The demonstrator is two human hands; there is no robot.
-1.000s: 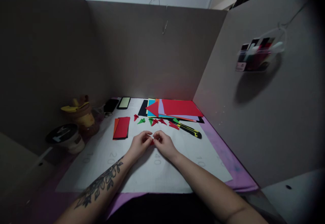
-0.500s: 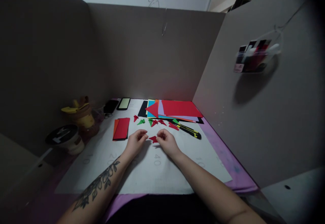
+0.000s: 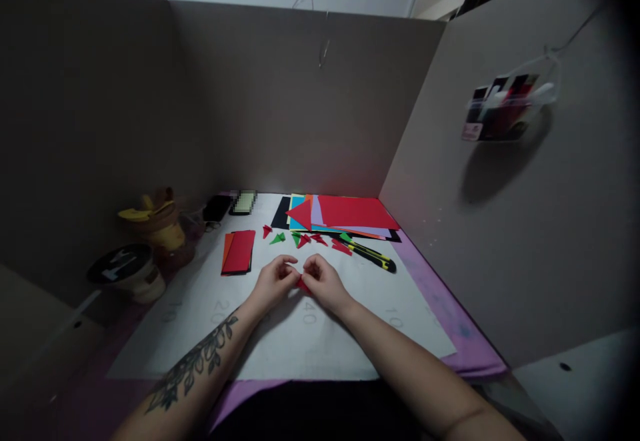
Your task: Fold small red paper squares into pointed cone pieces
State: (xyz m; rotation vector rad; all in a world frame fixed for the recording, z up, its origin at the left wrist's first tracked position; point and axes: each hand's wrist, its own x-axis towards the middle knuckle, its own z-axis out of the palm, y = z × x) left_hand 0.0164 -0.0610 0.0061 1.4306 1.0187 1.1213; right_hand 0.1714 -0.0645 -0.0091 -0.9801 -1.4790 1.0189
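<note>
A small red piece of folded paper (image 3: 303, 285) is pinched between my two hands, low over the white sheet (image 3: 340, 354). My left hand (image 3: 275, 281) closes thumb and finger on its left side. From the right, my right hand (image 3: 323, 282) grips it too, and the fingers of both hands nearly meet. Most of the piece is hidden behind the fingers. Just beyond my hands lie several small folded paper pieces, among them a green one (image 3: 278, 238) and a red one (image 3: 267, 231).
Stacked coloured paper (image 3: 355, 212) lies at the back, with a yellow-black utility knife (image 3: 370, 256) in front. Red and orange strips (image 3: 239, 252) lie at left. Pots (image 3: 167, 234), a lidded tub (image 3: 150, 284) and a phone (image 3: 243, 203) stand or lie farther left. Grey panels (image 3: 310, 107) surround the table.
My left hand has moved right to meet the red paper and now pinches it alongside my right hand. The paper has dropped slightly lower and is more covered by fingers.
</note>
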